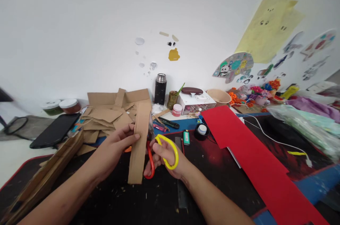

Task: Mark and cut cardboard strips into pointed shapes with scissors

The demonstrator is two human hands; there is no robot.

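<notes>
My left hand pinches a long strip of cardboard near its middle, thumb in front and fingers behind. The strip stands nearly upright above the dark mat. In my right hand is a pair of scissors with one yellow and one red handle loop. My fingers pass through the loops, which are spread apart. The blades point away from me beside the strip's right edge; they are partly hidden, and I cannot tell if they touch the cardboard.
Cardboard scraps are heaped at the back left, near a phone. A black flask stands by the wall. Red card lies across the right side. A ruler, a utility knife and a green eraser rest on the mat.
</notes>
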